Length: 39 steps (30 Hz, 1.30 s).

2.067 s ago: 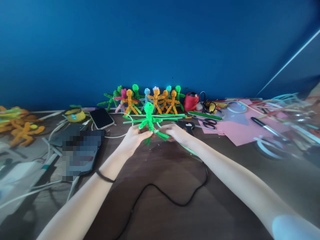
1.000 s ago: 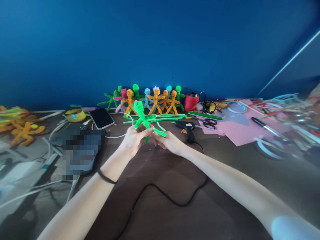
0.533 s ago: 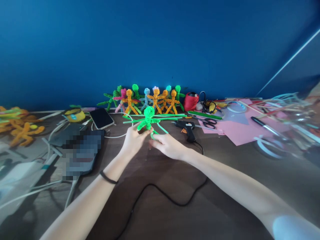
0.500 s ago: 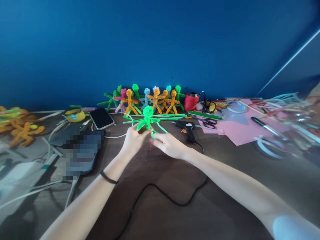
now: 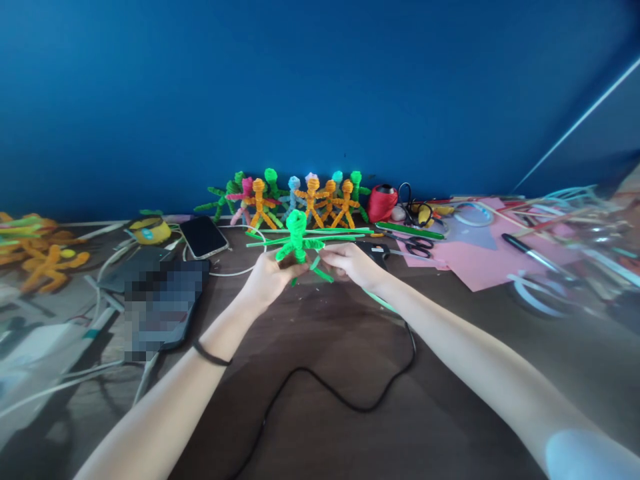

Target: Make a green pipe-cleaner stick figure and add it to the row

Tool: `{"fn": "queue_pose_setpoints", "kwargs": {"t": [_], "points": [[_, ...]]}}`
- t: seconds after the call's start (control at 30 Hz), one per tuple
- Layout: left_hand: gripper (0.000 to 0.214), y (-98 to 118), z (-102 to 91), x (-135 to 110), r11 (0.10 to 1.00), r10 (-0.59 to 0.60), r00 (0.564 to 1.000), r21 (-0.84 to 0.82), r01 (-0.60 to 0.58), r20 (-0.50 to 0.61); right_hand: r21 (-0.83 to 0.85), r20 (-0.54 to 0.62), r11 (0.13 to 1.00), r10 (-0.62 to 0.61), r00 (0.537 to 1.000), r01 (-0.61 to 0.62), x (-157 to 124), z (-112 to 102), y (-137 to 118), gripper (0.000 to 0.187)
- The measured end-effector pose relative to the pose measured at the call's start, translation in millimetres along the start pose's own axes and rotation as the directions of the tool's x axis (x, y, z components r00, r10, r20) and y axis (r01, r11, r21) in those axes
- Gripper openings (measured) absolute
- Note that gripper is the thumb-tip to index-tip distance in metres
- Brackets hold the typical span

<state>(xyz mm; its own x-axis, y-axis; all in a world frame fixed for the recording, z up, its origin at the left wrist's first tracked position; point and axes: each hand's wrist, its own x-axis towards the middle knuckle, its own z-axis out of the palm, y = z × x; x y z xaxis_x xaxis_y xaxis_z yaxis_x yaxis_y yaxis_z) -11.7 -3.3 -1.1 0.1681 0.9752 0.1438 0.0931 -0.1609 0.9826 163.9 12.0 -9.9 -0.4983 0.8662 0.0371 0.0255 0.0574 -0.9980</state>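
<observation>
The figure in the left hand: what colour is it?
The figure is bright green; it shows best in the head view.

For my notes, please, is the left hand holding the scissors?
No, the left hand grips a bright green figure, while the scissors lie farther to the right.

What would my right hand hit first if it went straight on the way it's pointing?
Probably the green figure in your left hand: the fingers of your right hand point toward its side, close by in the picture. Depth is unclear, so they may already be touching.
</observation>
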Motion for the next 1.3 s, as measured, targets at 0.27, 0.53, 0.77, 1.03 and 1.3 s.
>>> {"fn": "queue_pose_setpoints", "kwargs": {"t": [0.27, 0.53, 0.77, 1.03, 1.3], "points": [[0.014, 13.3, 3.2, -3.7, 0.962, -0.046, 0.998, -0.266, 0.055, 0.038, 0.183, 0.1, 0.98, 0.065, 0.993, -0.082, 0.5, 5.4, 2.4, 0.041], [0.013, 4.0, 4.8, -1.0, 0.947, 0.032, 0.999, -0.319, -0.043, -0.041, 0.107, 0.106, 0.993, 0.035, 0.994, -0.046, -0.5, 25.2, 12.6, 0.04], [0.016, 0.0, 12.1, -3.4, 0.967, -0.007, 0.993, -0.254, -0.024, -0.121, -0.165, 0.036, 0.983, -0.077, 0.996, 0.082, -11.5, 46.8, 13.3, 0.031], [0.011, -1.4, 10.7, -4.4, 0.976, 0.146, 0.966, 0.191, -0.106, -0.212, -0.143, 0.055, 0.99, 0.003, 0.998, 0.005, -15.6, 53.4, 6.9, 0.024], [0.009, -5.9, 2.6, -1.0, 0.898, 0.189, 0.974, 0.423, -0.121, -0.122, -0.434, -0.015, 0.899, -0.067, 0.998, 0.054, -14.7, 33.3, -9.6, 0.032]]}}
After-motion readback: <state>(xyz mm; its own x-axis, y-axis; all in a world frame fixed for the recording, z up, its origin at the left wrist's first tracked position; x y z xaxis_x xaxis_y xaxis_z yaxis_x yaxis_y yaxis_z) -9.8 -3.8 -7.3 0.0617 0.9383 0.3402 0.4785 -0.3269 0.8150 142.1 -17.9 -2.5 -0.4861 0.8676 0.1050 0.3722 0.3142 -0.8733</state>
